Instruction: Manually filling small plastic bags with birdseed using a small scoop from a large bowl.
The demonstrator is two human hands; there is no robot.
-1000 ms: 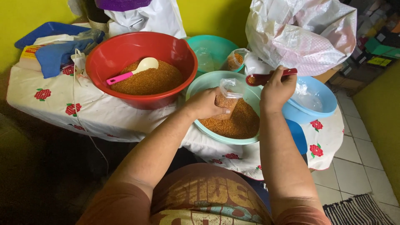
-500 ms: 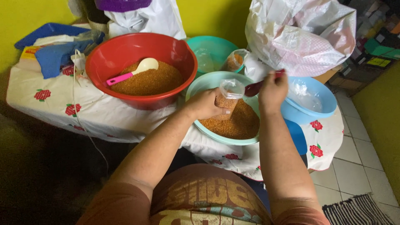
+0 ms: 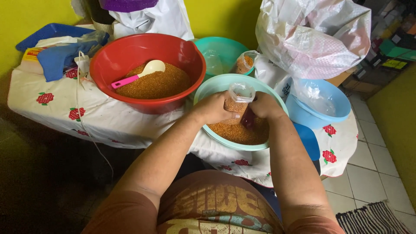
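My left hand (image 3: 215, 109) grips a small clear plastic bag (image 3: 239, 96), partly filled with brown grain, upright over a teal bowl (image 3: 212, 89). The bowl holds a layer of the same brown grain (image 3: 236, 133). My right hand (image 3: 265, 107) is down inside the bowl beside the bag, closed on a dark red scoop handle (image 3: 248, 118) that dips toward the grain. Most of the scoop is hidden by my fingers.
A big red bowl (image 3: 130, 52) of brown grain with a pink-handled cream scoop (image 3: 138, 74) sits at left. Behind are a second teal bowl (image 3: 221, 48), filled small bags (image 3: 244, 63), a large white plastic sack (image 3: 316, 37) and a blue bowl (image 3: 320, 113). A flowered white cloth (image 3: 65, 104) covers the table.
My right hand has come down from beside the bag's mouth into the teal bowl with the scoop. The left hand keeps holding the bag in the same place.
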